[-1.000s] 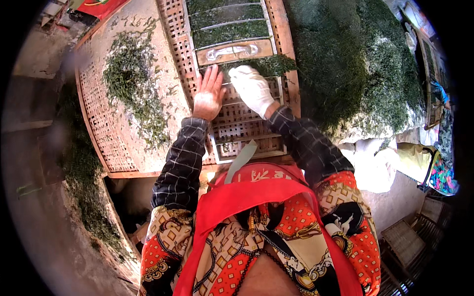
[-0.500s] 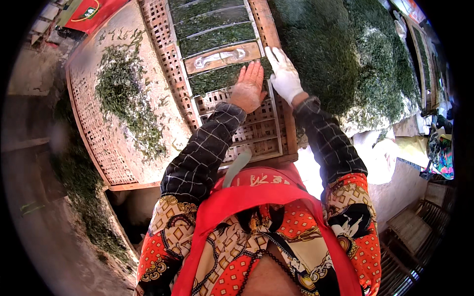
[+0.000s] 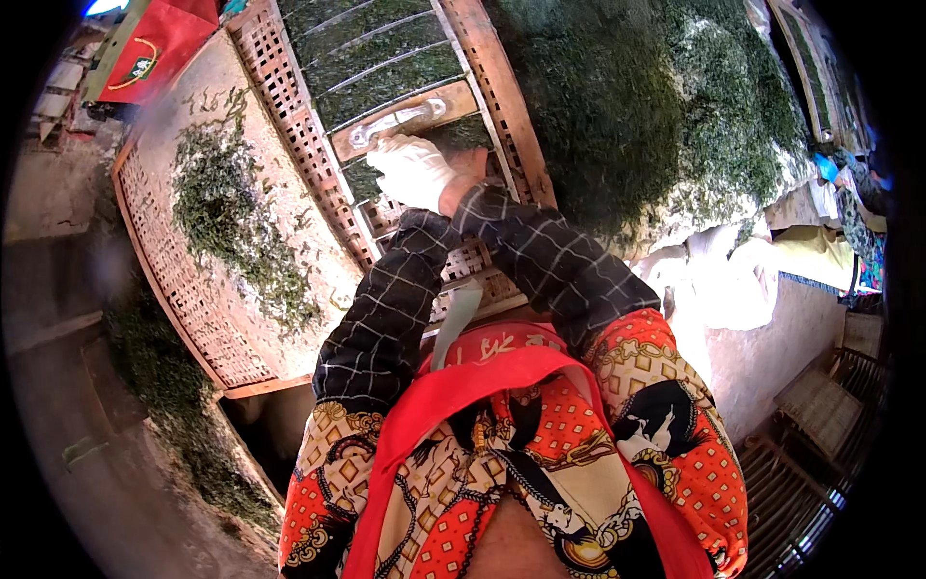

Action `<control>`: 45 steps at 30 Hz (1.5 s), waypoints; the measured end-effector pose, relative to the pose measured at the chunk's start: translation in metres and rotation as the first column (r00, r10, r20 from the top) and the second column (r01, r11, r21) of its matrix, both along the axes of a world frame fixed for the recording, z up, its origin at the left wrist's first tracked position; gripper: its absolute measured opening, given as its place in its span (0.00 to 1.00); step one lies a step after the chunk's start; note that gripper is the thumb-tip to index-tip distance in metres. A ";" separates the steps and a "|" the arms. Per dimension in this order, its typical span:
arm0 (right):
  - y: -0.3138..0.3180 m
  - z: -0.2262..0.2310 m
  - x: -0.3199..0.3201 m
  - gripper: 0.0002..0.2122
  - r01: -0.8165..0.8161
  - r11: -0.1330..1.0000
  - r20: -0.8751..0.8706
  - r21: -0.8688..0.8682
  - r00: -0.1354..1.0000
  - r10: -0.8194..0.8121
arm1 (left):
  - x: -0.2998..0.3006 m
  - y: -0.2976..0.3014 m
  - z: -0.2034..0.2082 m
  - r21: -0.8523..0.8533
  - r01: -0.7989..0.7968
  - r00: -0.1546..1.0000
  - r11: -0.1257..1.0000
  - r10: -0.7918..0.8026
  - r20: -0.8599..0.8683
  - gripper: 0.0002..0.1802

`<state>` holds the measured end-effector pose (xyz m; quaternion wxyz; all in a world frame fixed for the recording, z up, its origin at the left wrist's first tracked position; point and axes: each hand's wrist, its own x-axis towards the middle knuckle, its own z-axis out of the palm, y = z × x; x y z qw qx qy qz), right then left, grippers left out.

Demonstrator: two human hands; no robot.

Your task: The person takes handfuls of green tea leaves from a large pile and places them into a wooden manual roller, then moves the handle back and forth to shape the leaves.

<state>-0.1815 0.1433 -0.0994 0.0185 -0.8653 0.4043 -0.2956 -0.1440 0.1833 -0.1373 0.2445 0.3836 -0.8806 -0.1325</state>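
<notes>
Light, even pressure from the gloved right hand probably suited the green strands just below the wooden bar. Its grip could not be determined, nor that of the left hand, largely hidden beneath. The checked sleeves crossed, right over left.

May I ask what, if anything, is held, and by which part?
It cannot be told: the right hand covers much of the left hand.

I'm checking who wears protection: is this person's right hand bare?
No, a white glove covers the right hand.
</notes>
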 end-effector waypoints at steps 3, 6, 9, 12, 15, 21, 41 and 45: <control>0.030 0.053 -0.031 0.09 0.085 0.926 0.276 0.368 0.941 -0.196 | -0.001 -0.007 -0.012 -0.038 0.010 0.998 0.999 -0.008 0.067 0.25; 0.039 0.032 -0.071 0.11 0.095 0.892 0.460 0.442 0.829 -0.316 | 0.003 -0.011 -0.013 -0.053 0.019 0.991 0.998 -0.012 0.135 0.24; 0.025 -0.004 -0.093 0.08 0.150 0.949 0.456 0.278 0.849 -0.268 | -0.001 -0.009 0.010 0.043 0.013 1.000 0.999 -0.012 -0.027 0.21; 0.008 -0.013 -0.097 0.11 0.172 0.932 0.272 0.319 0.925 -0.264 | 0.023 -0.009 0.052 0.232 0.105 0.993 0.967 -0.113 0.019 0.21; 0.016 -0.002 -0.093 0.12 0.214 0.928 0.085 0.306 0.964 -0.250 | 0.066 0.017 0.077 0.392 -0.034 0.940 0.919 0.162 -0.299 0.18; 0.029 0.007 -0.039 0.24 0.110 0.994 0.083 -0.018 0.991 -0.108 | 0.117 0.019 -0.003 0.007 -0.686 0.721 0.727 0.681 -0.127 0.29; 0.010 -0.002 -0.034 0.06 -0.148 0.987 -0.074 0.063 0.986 0.152 | 0.107 0.025 -0.012 0.039 -0.671 0.699 0.740 0.650 -0.299 0.30; 0.011 0.008 -0.031 0.12 -0.044 0.916 0.290 0.399 0.954 -0.080 | 0.111 0.024 -0.019 0.014 -0.696 0.681 0.718 0.666 -0.304 0.26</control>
